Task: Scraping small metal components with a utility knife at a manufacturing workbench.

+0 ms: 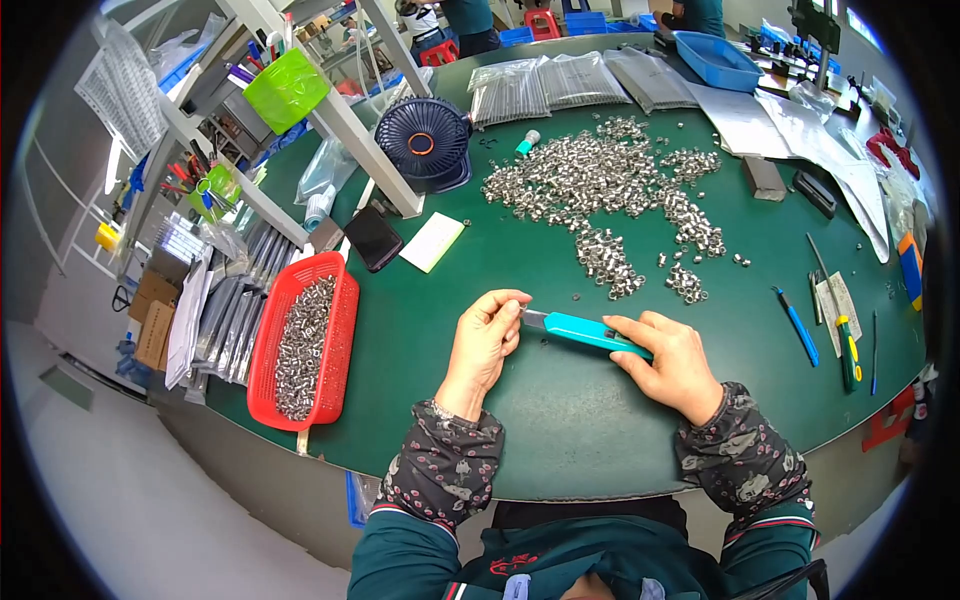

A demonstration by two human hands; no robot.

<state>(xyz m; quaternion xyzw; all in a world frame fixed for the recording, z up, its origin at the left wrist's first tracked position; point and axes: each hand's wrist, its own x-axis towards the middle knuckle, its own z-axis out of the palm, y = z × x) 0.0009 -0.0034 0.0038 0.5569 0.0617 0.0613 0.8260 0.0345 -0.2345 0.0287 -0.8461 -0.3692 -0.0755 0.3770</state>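
Note:
My right hand (668, 362) is wrapped round a teal utility knife (585, 331), its blade pointing left. The blade tip meets the fingers of my left hand (487, 335), which pinch something small; it looks like one of the metal rings, but fingers mostly hide it. Beyond my hands a big heap of small silvery metal rings (590, 170) spreads over the green table (560, 430), with smaller clusters (608, 262) trailing toward me. To my left a red plastic basket (352, 310) holds many more of these rings (305, 345).
A dark blue fan (422, 140), a phone (373, 238) and a notepad (433, 242) lie left of the heap. Blue pen-like tool (797, 325) and yellow-green screwdriver (849, 350) rest at right. Bagged parts (575, 80) and a blue tray (716, 62) line the back.

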